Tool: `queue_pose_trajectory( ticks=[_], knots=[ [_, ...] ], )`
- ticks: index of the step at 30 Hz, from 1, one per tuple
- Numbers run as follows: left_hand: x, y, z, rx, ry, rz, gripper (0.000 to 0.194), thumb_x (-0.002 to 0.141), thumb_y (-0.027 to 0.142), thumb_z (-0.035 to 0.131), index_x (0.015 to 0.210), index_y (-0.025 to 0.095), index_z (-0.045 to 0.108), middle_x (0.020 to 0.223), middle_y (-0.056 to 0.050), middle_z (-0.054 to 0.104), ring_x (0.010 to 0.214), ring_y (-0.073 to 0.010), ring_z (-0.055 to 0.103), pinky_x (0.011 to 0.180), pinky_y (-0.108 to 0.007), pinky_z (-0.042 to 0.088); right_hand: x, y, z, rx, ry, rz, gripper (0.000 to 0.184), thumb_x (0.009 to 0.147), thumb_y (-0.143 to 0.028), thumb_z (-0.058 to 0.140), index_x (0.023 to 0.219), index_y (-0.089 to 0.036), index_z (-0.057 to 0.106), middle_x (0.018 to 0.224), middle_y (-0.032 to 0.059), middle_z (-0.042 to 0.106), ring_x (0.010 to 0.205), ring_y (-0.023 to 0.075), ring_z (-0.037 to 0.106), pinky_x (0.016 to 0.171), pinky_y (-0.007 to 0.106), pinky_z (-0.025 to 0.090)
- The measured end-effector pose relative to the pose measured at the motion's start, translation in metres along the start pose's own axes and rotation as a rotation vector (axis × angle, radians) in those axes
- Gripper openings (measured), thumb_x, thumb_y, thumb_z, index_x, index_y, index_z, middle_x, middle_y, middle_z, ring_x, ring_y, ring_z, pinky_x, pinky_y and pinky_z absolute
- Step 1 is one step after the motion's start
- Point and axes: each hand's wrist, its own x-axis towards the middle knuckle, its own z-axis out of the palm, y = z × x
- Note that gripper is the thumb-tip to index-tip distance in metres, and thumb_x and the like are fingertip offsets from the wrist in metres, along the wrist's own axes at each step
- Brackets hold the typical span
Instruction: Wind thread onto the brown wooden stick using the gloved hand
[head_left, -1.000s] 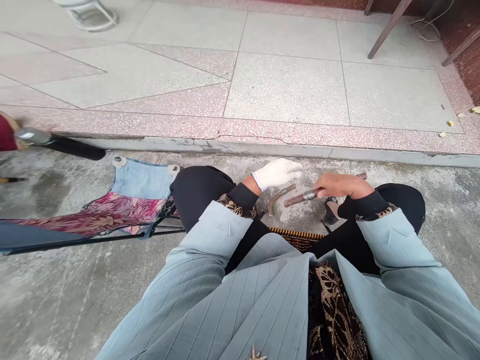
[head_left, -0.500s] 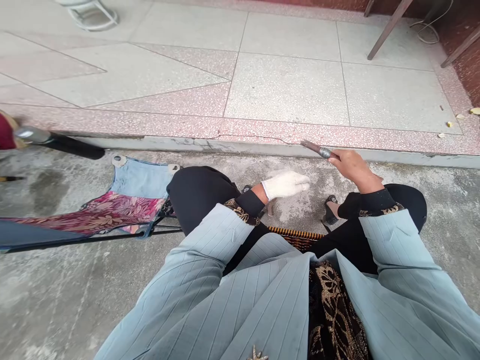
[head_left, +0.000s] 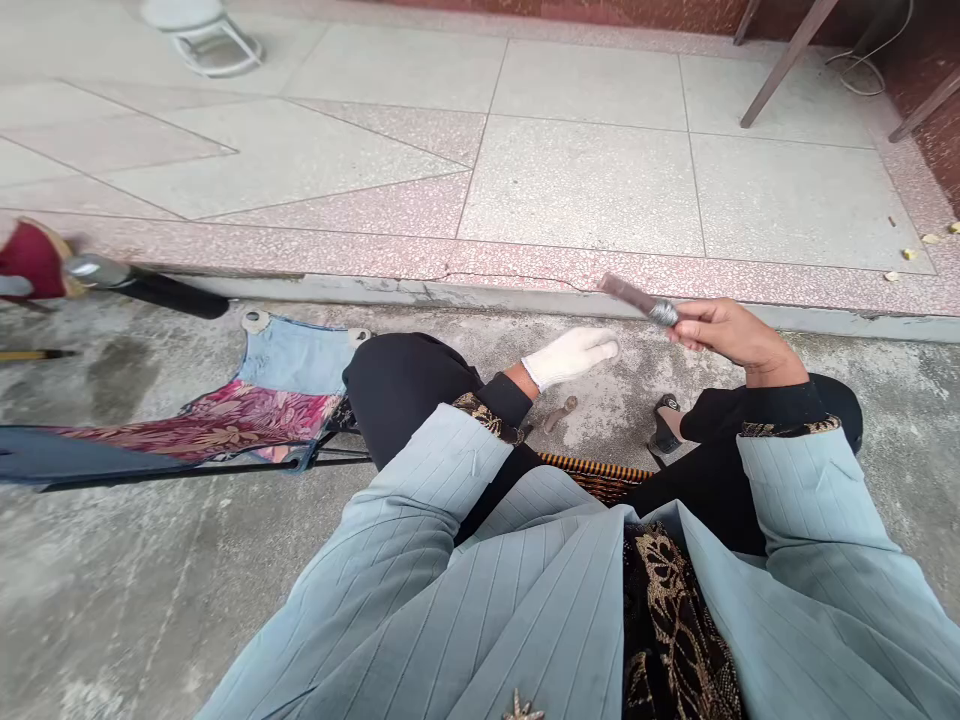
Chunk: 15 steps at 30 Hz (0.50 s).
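Note:
My left hand wears a white knit glove and hovers over the concrete between my knees. Its fingers are pressed together, with a small greyish shape at their tips that is too indistinct to name. In my bare right hand is a brown, stick-like tool with silvery wire wound around it near my fingers. The tool slants up to the left, its far end in front of the step edge. Below my gloved hand, a short brownish wooden-looking piece shows on the ground.
A low pink-and-grey tiled step runs across ahead. To my left stands a folding seat of denim and floral cloth. Beyond it are a black-handled tool and a person's red shoe. A white stool stands farther back.
My right hand has shifted rightward and turned, its fingers showing more, with the tool still in it. My left hand has risen slightly, and more of the brownish piece below shows.

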Motion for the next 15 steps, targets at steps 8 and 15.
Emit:
queue_pose_trajectory(
  ticks=[8, 15],
  knots=[
    [0.0, 0.016, 0.014, 0.111, -0.19, 0.106, 0.031, 0.097, 0.038, 0.043, 0.091, 0.019, 0.067, 0.087, -0.002, 0.067, 0.079, -0.0158, 0.059, 0.074, -0.025, 0.041, 0.025, 0.025, -0.011, -0.244, 0.507, 0.251, 0.02, 0.081, -0.036, 0.063, 0.081, -0.016, 0.065, 0.074, 0.0072, 0.061, 0.059, 0.0144, 0.047, 0.056, 0.03, 0.036],
    [-0.007, 0.017, -0.025, 0.298, -0.006, 0.018, 0.033, 0.095, 0.036, 0.041, 0.098, 0.02, 0.07, 0.086, -0.003, 0.069, 0.078, -0.0174, 0.059, 0.068, -0.026, 0.037, 0.03, 0.032, 0.023, -0.822, -0.117, 0.302, 0.025, 0.079, -0.04, 0.068, 0.09, -0.021, 0.079, 0.084, 0.0137, 0.073, 0.077, 0.0275, 0.063, 0.069, 0.037, 0.044]
  ],
)
